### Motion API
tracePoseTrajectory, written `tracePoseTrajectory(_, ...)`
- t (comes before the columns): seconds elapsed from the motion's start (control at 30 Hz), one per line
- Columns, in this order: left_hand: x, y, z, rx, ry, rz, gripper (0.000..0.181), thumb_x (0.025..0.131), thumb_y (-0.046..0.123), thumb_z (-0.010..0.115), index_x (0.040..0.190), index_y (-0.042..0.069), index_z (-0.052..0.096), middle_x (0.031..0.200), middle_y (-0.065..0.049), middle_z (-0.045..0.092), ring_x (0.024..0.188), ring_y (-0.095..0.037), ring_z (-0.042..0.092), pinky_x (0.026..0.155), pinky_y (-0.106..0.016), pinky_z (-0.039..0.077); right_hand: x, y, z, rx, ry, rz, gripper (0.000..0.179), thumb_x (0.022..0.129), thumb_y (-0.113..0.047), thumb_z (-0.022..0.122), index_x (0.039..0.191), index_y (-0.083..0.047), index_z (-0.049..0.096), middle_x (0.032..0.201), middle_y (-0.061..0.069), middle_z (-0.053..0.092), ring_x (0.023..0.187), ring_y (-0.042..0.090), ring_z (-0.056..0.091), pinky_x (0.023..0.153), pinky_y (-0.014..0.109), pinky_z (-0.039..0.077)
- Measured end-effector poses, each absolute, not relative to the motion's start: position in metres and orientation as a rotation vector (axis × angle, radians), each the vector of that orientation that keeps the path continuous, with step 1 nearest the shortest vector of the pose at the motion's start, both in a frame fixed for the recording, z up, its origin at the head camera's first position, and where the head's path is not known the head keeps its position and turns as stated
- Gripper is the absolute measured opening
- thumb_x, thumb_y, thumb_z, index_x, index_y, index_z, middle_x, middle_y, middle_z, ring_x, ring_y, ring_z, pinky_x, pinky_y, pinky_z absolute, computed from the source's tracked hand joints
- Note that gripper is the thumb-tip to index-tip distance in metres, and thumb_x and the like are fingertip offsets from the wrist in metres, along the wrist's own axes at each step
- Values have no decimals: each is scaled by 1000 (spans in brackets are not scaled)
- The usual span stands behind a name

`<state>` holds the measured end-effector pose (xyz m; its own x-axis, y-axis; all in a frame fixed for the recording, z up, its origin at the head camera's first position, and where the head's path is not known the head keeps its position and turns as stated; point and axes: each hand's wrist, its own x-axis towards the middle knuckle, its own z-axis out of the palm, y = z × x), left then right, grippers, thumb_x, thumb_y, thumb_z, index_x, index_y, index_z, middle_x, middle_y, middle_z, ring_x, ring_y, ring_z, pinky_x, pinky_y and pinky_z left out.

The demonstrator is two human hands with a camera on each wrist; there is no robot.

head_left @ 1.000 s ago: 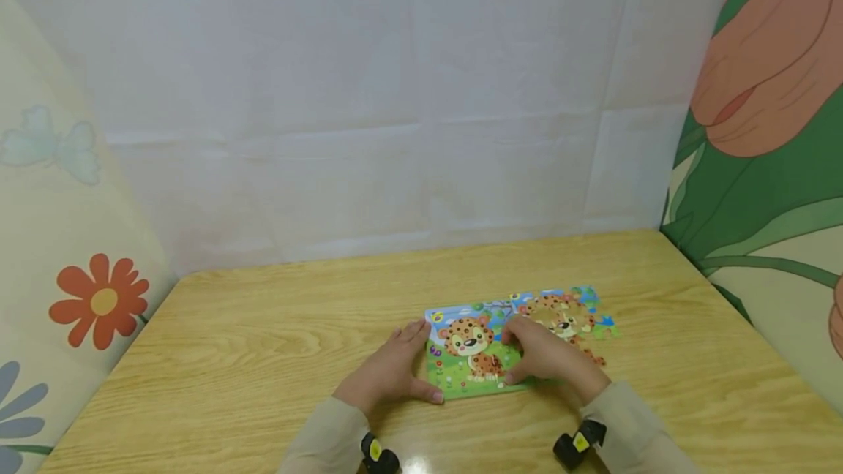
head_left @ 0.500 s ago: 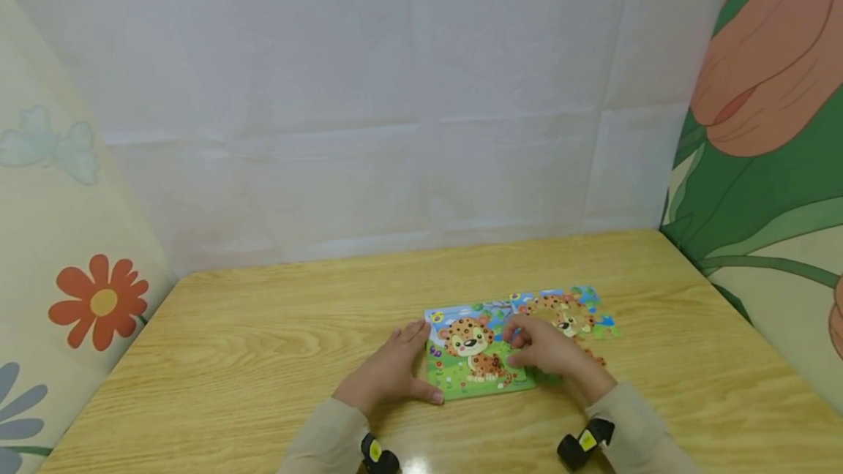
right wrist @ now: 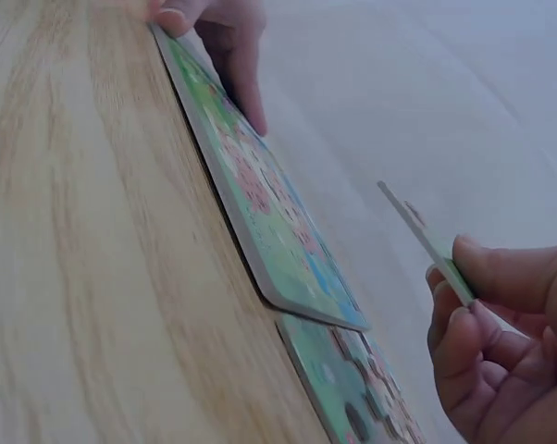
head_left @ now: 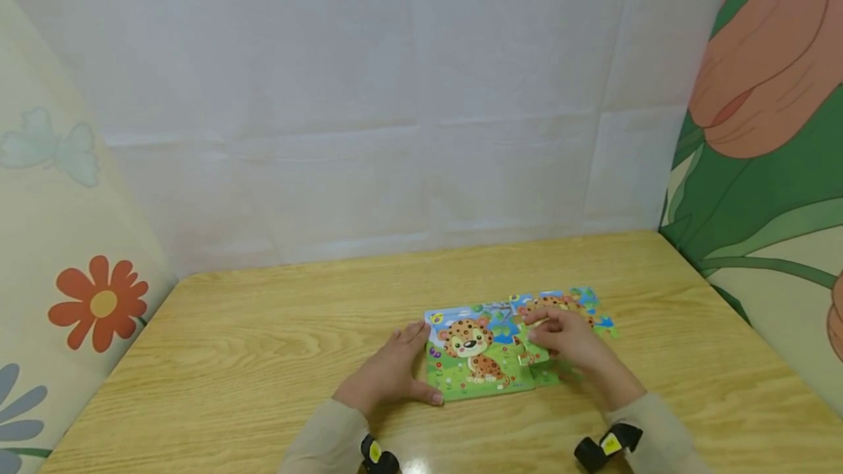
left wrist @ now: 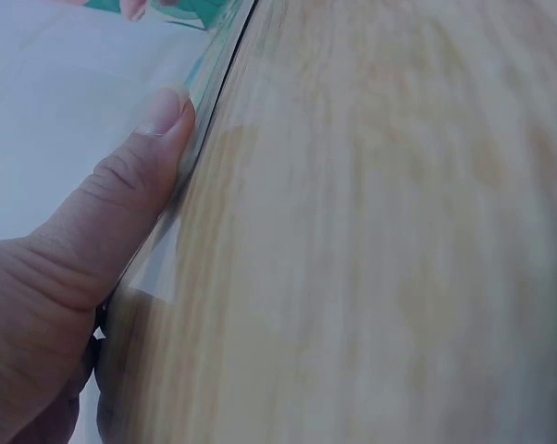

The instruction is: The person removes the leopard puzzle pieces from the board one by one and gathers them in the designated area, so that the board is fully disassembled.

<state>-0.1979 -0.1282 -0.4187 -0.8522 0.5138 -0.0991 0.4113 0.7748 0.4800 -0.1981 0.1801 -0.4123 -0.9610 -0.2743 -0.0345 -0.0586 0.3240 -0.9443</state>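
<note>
A picture board with a cartoon leopard lies flat on the wooden table. My left hand rests along its left edge, thumb at the lower-left corner and fingers reaching up the side. In the left wrist view the thumb lies against the board's edge. To the board's right, my right hand pinches a green puzzle piece, raised and tilted. The right wrist view shows this piece between thumb and fingers, apart from the board. A partly assembled leopard puzzle lies beneath, partly hidden by that hand.
Loose-edged blue and green pieces sit at the puzzle's right side. The wooden table extends around both pictures. A white sheet hangs behind it, with printed flower panels at left and right.
My right hand has drawn back to the right from over the board, and the puzzle piece now shows in its fingers. The left hand has stayed in place.
</note>
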Motion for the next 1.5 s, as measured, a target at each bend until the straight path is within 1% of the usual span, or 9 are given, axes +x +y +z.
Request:
tracePoseTrajectory(0.17,-198,-129,-421,715,2743,657,115,60,53,78,145,-2,23,152,-18,18,140,-37,15,114,-50,17,-194,192,-412,-201,2451,-1697,28,90,-11,58,115,2,56,80,7,60,56,11,43,47,22,38)
tracePoseTrajectory(0.33,-198,-129,-422,718,2740,661,115,60,54,78,145,-2,23,153,-18,18,140,-36,14,114,-50,17,-189,209,-414,-127,2462,-1743,31,91,-11,57,118,4,54,77,4,54,53,10,39,45,22,37)
tracePoseTrajectory(0.47,-198,-129,-422,723,2745,656,115,60,54,78,145,-2,23,153,-18,18,140,-35,15,115,-49,16,-183,224,-414,-52,2516,-1729,33,92,-13,57,119,5,54,81,4,54,65,10,46,52,24,43)
tracePoseTrajectory(0.57,-198,-128,-421,725,2747,647,116,60,55,77,145,-2,23,153,-17,17,140,-35,14,115,-49,16,-178,235,-415,-8,2599,-1662,32,92,-13,56,119,5,55,87,5,56,77,11,50,61,24,47)
tracePoseTrajectory(0.7,-197,-128,-420,726,2745,644,115,60,55,77,145,-1,23,153,-17,17,140,-35,14,115,-50,16,-174,251,-417,81,2620,-1655,33,92,-11,55,119,8,54,87,3,56,78,9,50,64,22,46)
tracePoseTrajectory(0.97,-197,-128,-420,725,2742,649,115,61,53,78,145,-2,23,153,-18,17,140,-35,14,115,-50,16,-168,275,-424,181,2657,-1529,36,92,-14,56,118,11,54,88,1,59,78,7,51,64,21,46)
tracePoseTrajectory(1.23,-197,-128,-419,723,2745,648,115,60,54,78,145,-1,23,153,-17,17,140,-35,15,115,-49,15,-169,277,-424,255,2695,-1430,33,91,-12,56,113,12,56,90,8,62,79,11,52,65,24,45)
tracePoseTrajectory(1.37,-197,-128,-419,727,2749,654,115,60,53,78,145,-2,24,152,-18,18,140,-36,15,115,-49,15,-170,276,-424,234,2812,-1307,30,90,-14,58,108,9,58,94,14,63,82,18,55,66,26,45)
tracePoseTrajectory(1.5,-197,-128,-418,731,2753,652,115,60,53,78,144,-3,24,152,-19,18,140,-36,15,115,-49,15,-171,273,-421,215,2899,-1162,29,89,-16,59,106,8,59,93,16,62,84,24,56,67,31,46)
